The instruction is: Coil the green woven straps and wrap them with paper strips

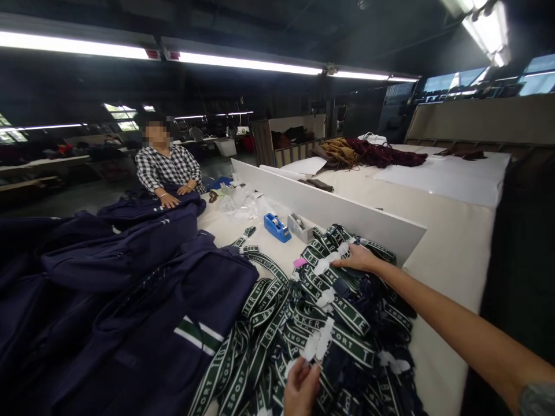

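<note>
A heap of green straps with white lettering [347,332] is piled on the table, with white paper tags on the straps. Low in the middle, my left hand [301,386] pinches the end of a white tag [318,341]; its fingers are closed. Farther up the heap, my right hand [359,257] rests at another white tag [328,262], thumb and fingers apart. More lettered straps [243,341] spill leftward. Dark navy garments [173,323] lie beside them, one bearing a green and white striped patch [199,335].
Behind the straps stand a blue tape dispenser [276,227] and a grey one [300,227], before a long white upright board [329,202]. Clear plastic [238,202] lies farther back. A co-worker in a checked shirt [169,167] has both hands on navy cloth. Maroon garments [385,155] lie beyond the board.
</note>
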`<state>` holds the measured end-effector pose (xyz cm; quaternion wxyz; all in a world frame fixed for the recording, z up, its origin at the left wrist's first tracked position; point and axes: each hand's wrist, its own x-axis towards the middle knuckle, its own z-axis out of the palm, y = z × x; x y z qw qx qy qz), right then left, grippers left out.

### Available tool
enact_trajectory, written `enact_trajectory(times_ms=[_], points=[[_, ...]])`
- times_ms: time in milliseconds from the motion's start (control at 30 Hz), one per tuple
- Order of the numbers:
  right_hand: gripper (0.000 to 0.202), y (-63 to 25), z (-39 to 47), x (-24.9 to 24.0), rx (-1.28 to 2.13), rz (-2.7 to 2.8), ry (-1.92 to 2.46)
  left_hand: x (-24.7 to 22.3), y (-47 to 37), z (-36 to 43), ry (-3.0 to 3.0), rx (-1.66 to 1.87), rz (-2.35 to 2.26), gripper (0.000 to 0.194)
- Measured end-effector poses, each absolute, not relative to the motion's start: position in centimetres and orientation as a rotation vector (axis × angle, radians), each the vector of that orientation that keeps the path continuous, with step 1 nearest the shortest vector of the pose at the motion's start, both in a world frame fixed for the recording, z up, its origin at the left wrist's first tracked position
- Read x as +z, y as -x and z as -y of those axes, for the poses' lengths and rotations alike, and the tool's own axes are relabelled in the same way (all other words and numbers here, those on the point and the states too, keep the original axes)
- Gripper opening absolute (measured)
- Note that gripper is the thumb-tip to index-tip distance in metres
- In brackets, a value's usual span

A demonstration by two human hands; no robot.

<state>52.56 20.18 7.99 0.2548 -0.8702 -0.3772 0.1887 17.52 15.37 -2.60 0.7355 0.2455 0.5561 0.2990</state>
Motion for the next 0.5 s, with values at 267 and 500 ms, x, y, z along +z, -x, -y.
enact_trajectory(times_ms=[267,500], points=[[0.076,-57.2,-21.5,8.9,1.036,1.354,2.182,3.9,-21.9,-15.7,-0.381,0.682,-1.284,0.016],[0.075,-56.6,-21.7,10.2,1.016,1.764,2.130,4.2,-23.4,-17.1,-0.353,0.723,-1.164,0.017]])
